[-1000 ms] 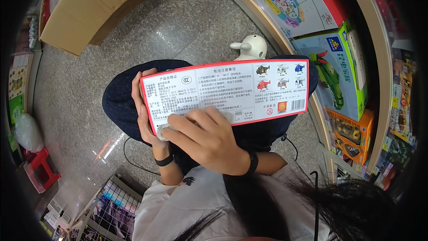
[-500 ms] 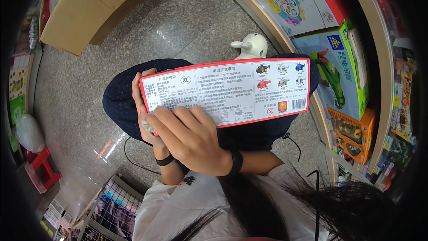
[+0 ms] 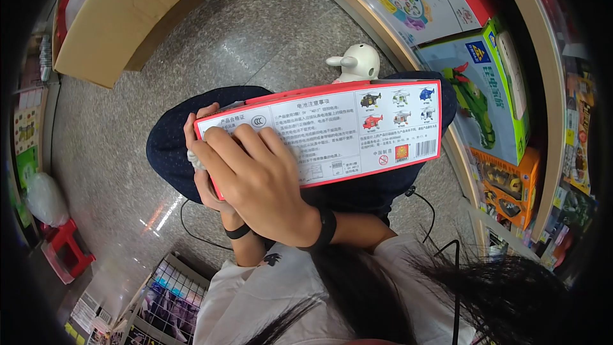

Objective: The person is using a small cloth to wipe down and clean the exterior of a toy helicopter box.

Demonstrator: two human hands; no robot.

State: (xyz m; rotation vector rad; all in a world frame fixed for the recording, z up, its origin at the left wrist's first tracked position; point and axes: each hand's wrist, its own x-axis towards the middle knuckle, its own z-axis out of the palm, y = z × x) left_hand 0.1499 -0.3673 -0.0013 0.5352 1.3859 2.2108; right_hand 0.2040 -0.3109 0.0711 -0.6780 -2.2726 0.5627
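Note:
A long red-edged toy box (image 3: 370, 121), its white printed side up with small helicopter pictures and Chinese text, rests tilted over my lap. My left hand (image 3: 203, 182) is closed around the box's left end, partly hidden by my other hand. Across the printed side lies my right hand (image 3: 265, 185), fingers bent and covering part of the text. A white crumpled thing (image 3: 194, 160), like a cloth or wipe, peeks out past the right hand's index finger at the box's left edge; most of it is hidden.
A white toy figure (image 3: 359, 62) stands beyond my knees. On the right, a shelf holds a green boxed toy (image 3: 476, 83) and an orange box (image 3: 507, 185). An open cardboard carton (image 3: 134, 13) is at upper left, a red stool (image 3: 71, 249) at left, a wire rack (image 3: 166, 300) at lower left.
My right hand has slid up and left over the printed side, and the white crumpled thing has moved with it. The box has tilted slightly in my left hand.

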